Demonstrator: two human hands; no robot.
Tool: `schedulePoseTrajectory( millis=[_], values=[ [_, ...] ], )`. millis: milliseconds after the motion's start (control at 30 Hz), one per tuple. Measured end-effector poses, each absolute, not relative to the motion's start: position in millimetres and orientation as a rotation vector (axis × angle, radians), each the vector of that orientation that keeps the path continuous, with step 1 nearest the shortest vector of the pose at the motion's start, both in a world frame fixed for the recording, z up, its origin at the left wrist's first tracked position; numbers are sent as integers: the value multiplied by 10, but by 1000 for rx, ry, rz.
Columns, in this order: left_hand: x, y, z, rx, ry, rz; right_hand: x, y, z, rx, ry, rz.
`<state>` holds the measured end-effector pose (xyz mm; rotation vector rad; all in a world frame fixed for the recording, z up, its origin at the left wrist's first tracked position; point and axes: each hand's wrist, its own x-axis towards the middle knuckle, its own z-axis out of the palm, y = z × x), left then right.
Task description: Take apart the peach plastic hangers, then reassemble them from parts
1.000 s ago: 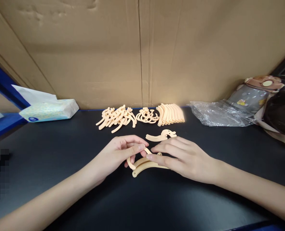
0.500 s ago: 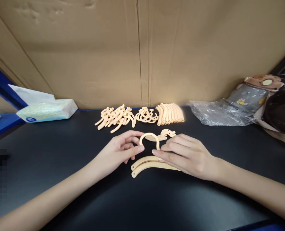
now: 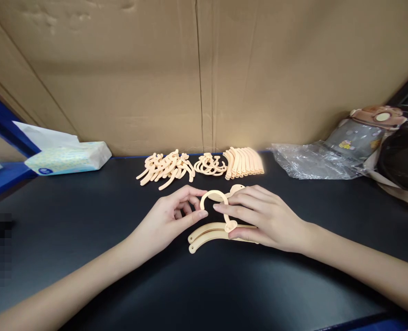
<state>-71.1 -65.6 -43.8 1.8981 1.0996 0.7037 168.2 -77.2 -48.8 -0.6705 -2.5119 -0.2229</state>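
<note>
My left hand [image 3: 171, 216] pinches the left end of a pale wooden hook piece [image 3: 213, 195] that stands arched above the black table [image 3: 86, 239]. My right hand [image 3: 259, 216] holds the hook's right stem, whose round foot meets two stacked curved wooden arms [image 3: 204, 233] lying flat beneath; its lower fingers rest on those arms. A flat animal-shaped wooden piece [image 3: 238, 188] lies just behind, partly hidden by my right fingers.
Along the cardboard wall sit a loose pile of curved wooden pieces [image 3: 165, 168], a small heap of hooks [image 3: 209, 164] and a neat row of curved arms [image 3: 245, 162]. A tissue pack [image 3: 67, 157] lies far left; a crumpled plastic bag [image 3: 310, 161] and a bottle [image 3: 365, 131] far right.
The hook has been lifted from lying on the arms to standing upright. Its round foot now sits on the curved arms, and my right hand has shifted up onto the stem.
</note>
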Motion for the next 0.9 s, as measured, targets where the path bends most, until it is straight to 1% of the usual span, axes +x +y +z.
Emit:
schedulePoseTrajectory(
  millis=[267,400,500,567,667,733,900],
  values=[
    [-704,-646,-532,1961,1086,688,1692,-725,-512,-763,-2567,91],
    [-703,-678,-548,2030,1126,718,1721,-685,-530,-809,-2421,292],
    [-735,-703,-518,2276,1163,730,1721,-658,-567,-903,-2179,573],
    [-767,-704,-497,2550,1089,742,1710,-648,-587,-969,-2026,755],
    [-802,-683,-484,2894,803,730,1696,-645,-588,-994,-1944,899],
    [-809,-669,-485,2966,681,701,1695,-650,-574,-995,-1914,982],
    [-789,-666,-496,2979,585,620,1702,-634,-581,-998,-1769,1161]
  ],
)
